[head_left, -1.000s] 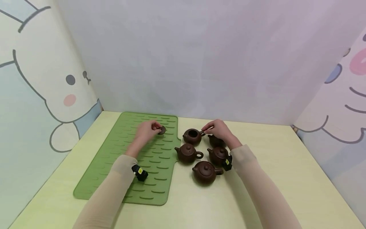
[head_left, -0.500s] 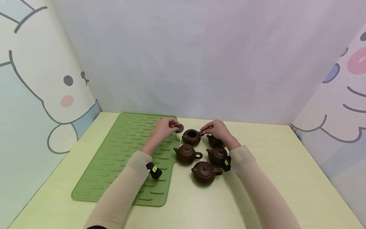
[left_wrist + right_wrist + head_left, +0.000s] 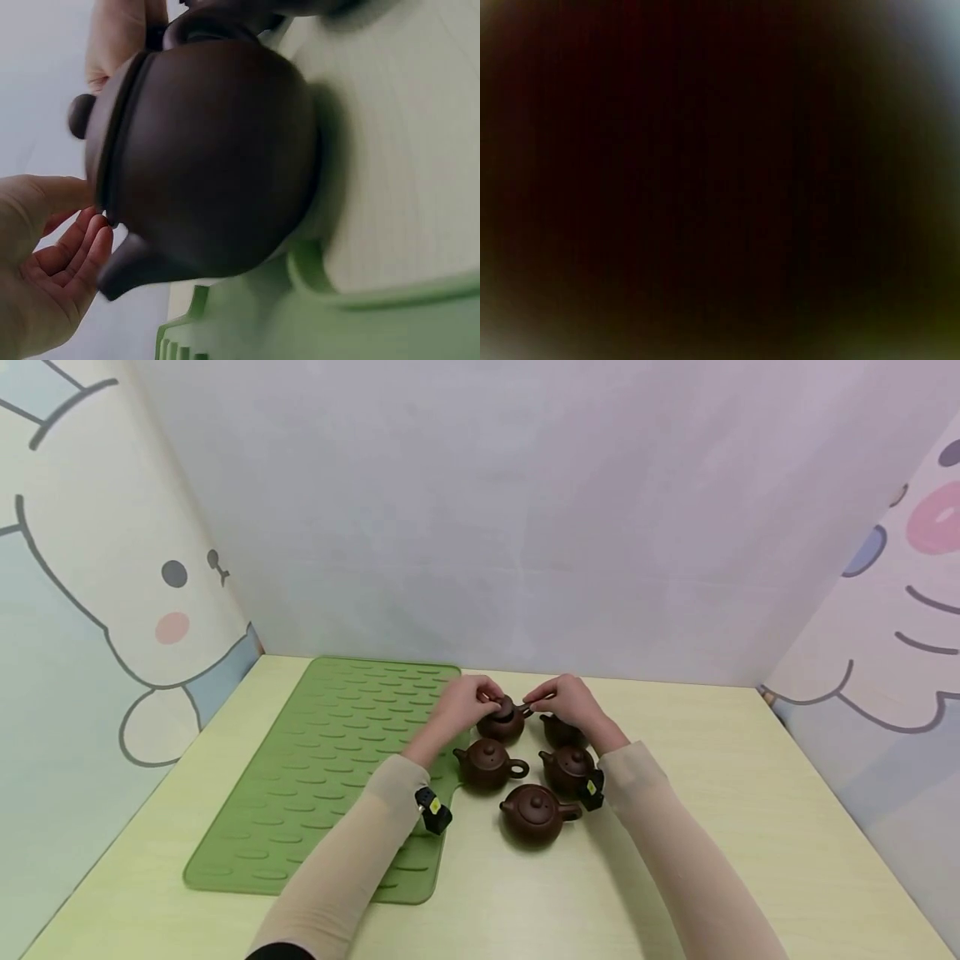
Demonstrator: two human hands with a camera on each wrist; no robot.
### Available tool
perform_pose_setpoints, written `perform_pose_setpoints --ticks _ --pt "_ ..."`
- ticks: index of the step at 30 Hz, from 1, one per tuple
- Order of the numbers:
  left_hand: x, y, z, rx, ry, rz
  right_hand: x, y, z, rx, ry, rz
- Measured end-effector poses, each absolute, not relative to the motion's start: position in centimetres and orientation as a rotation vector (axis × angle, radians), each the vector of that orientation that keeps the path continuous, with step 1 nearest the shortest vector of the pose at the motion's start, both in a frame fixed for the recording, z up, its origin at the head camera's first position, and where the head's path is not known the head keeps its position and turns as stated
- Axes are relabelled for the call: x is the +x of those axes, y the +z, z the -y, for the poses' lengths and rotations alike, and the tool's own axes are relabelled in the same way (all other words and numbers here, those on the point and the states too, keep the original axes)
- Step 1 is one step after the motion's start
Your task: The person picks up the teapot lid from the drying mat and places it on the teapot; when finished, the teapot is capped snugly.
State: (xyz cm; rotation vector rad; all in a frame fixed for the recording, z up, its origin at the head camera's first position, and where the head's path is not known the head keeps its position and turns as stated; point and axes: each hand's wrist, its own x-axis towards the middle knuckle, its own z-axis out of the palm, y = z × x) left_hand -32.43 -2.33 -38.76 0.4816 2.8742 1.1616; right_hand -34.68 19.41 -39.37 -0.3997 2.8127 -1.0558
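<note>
My left hand [image 3: 463,703] pinches a small dark brown lid [image 3: 506,707] at the mouth of the back-left teapot [image 3: 499,728]. The lid looks tilted over the opening. From the other side, my right hand [image 3: 570,702] pinches that teapot's handle. Close in front stands a second teapot [image 3: 486,767], its lid on and its spout pointing left. In the left wrist view a lidded teapot [image 3: 217,157] fills the middle and covers my left fingertips. The right wrist view is dark and blurred.
Beside my right forearm are two more brown teapots, one under the right hand [image 3: 561,732] and one by the wrist camera [image 3: 567,768]. A larger teapot [image 3: 534,814] stands nearest. A green ridged mat [image 3: 330,777] lies left. A pale wall [image 3: 495,527] rises behind.
My left hand has carried the lid rightward from above the mat to the teapot's mouth. My right hand has stayed at the handle.
</note>
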Motion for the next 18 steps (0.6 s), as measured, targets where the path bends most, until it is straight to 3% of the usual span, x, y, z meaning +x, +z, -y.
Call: perform_pose_setpoints --ticks 11,18 --pt "-32.7 -39.5 2.0 0.483 1.161 -2.847 -34.7 -39.1 -20.0 -0.478 -1.031 -2.83" --pt "-32.0 -37.7 6.2 0.591 1.451 -2.966 -33.2 -37.3 -24.3 -0.501 -1.096 -3.006"
